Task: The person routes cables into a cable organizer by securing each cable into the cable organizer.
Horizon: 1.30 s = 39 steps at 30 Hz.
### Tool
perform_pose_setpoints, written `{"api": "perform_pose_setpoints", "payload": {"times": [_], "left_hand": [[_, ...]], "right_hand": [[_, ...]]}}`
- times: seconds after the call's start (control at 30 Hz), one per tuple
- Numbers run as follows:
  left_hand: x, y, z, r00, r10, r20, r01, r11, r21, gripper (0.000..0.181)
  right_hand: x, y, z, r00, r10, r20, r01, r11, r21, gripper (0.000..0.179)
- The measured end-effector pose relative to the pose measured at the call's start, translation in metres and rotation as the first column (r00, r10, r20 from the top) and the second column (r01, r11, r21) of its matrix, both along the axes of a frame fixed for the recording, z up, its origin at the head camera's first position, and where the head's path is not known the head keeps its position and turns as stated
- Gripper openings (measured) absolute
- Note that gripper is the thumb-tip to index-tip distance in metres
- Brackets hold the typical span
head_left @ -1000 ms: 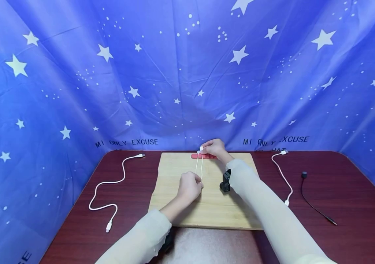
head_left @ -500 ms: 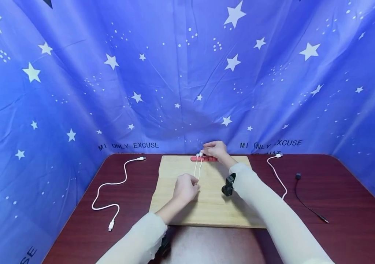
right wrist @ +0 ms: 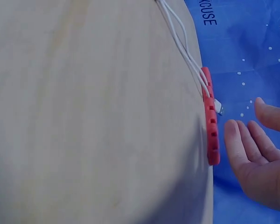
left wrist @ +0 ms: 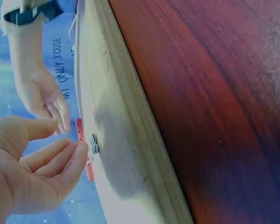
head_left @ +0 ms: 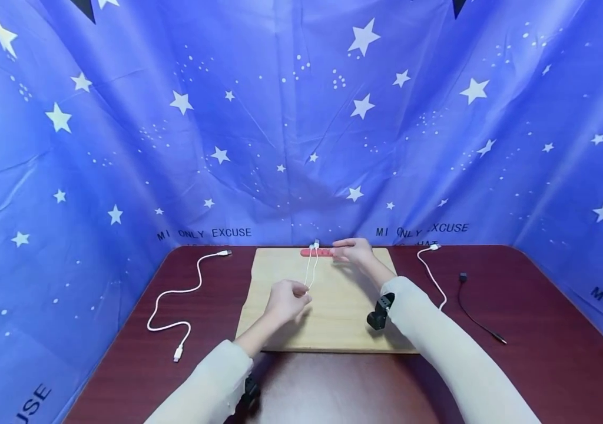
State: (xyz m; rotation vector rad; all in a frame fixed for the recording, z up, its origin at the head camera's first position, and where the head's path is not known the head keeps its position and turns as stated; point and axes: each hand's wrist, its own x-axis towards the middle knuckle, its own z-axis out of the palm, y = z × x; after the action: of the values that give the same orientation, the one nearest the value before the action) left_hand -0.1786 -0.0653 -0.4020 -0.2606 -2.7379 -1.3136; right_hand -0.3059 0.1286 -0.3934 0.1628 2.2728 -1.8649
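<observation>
White cables point(right wrist: 196, 69), two in number, laid across a red slotted cable holder point(right wrist: 212, 116) at the far edge of a pale wooden board point(head_left: 349, 306); their far plugs project beyond the holder, toward the left of its length. Left hand point(head_left: 287, 300): fingers loosely bent, thumb held apart, just beside the near metal connectors point(left wrist: 94, 143); whether they touch cannot be told. Right hand point(head_left: 354, 252): fingers extended, holding nothing, near the holder's right end, apart from it in the right wrist view. On the dark red counter point(head_left: 333, 383), a curving white cord point(head_left: 173, 291) lies left of the board; a shorter white cord point(head_left: 431, 274) and a black cord point(head_left: 471, 318) lie right.
</observation>
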Motion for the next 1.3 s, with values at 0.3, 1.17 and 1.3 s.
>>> {"api": "perform_pose_setpoints", "payload": {"times": [0.3, 1.17, 1.3], "left_hand": [[-0.008, 0.012, -0.007, 0.999, -0.04, 0.003, 0.04, 0.995, 0.096, 0.02], [-0.026, 0.073, -0.002, 0.986, -0.137, 0.1, 0.128, 0.987, 0.095, 0.022], [-0.033, 0.079, 0.002, 0.984, -0.137, 0.113, 0.124, 0.985, 0.116, 0.023]], "right_hand": [[0.027, 0.035, -0.012, 0.999, -0.033, -0.03, 0.031, 0.998, -0.053, 0.041], [0.085, 0.141, -0.008, 0.999, -0.015, -0.051, 0.013, 0.999, -0.05, 0.053], [0.095, 0.158, -0.013, 0.998, -0.004, -0.057, 0.004, 1.0, -0.004, 0.054]]}}
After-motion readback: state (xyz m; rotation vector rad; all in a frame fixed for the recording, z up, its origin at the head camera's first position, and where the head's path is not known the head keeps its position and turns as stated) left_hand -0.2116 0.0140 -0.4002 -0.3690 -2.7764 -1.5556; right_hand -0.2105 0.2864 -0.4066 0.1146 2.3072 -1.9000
